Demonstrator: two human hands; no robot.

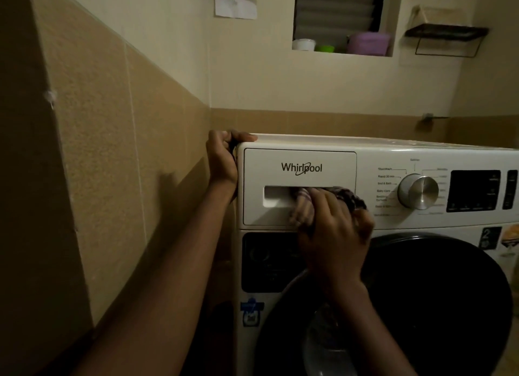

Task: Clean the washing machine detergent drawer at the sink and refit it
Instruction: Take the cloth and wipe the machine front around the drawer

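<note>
The white rectangular detergent drawer (299,162) sits shut in the upper left of the white front-loading washing machine (393,154). The left hand (224,158) grips the machine's top left corner. The right hand (334,229) clutches a striped purple-and-white cloth (304,204) against the drawer's handle recess. On the far window ledge stand a white tub (304,44) and a purple box (368,43), their contents hidden.

Dim tan-tiled walls (112,151), shuttered window (337,8)

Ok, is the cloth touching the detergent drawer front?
Touching. The head view shows the cloth, bunched in the right hand, pressed into the right end of the handle recess of the detergent drawer.
</note>
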